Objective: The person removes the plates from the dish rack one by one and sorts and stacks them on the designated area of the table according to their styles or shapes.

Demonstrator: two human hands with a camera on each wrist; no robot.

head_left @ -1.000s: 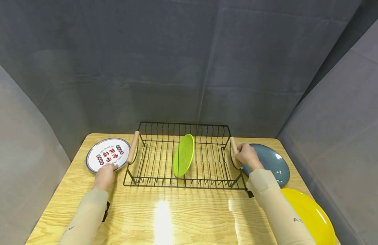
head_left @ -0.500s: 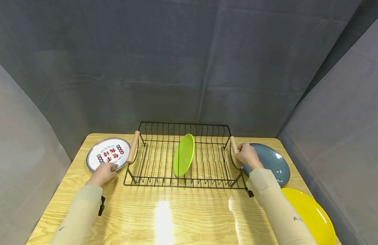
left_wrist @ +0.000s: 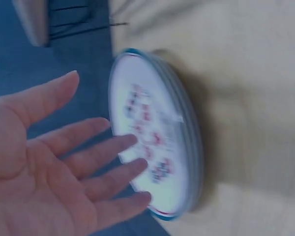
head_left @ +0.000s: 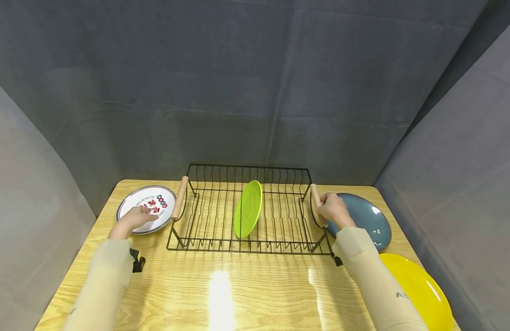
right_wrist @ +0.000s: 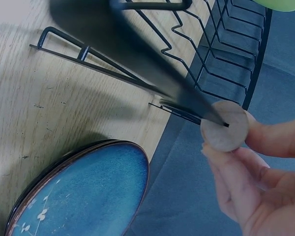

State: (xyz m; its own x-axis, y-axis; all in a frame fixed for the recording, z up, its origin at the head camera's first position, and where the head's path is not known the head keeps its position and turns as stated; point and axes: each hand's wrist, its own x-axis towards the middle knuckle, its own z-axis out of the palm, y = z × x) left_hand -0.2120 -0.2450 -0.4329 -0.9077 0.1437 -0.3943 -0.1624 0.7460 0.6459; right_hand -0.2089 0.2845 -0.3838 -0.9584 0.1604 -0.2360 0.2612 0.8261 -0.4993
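In the head view, my left hand (head_left: 133,220) hovers over a white plate (head_left: 145,195) with red characters and a blue rim. Its fingers are spread in the left wrist view, where layered rims under the plate (left_wrist: 174,147) look like a stack. My right hand (head_left: 335,212) grips the right wooden handle (right_wrist: 224,126) of a black wire dish rack (head_left: 248,166), thumb and fingers curled round it. A lime green plate (head_left: 248,209) stands on edge in the rack's middle slots.
A dark blue plate (head_left: 366,218) lies right of the rack, partly behind my right hand. Nearer, a yellow plate (head_left: 422,287) sits by the table's right edge, partly covered by my sleeve. Grey cloth (head_left: 238,92) hangs behind and at both sides.
My left hand has drawn back from the white plate's near rim, where its fingers were, and now lies further left over the plate with fingers spread. The right hand stays on the handle.
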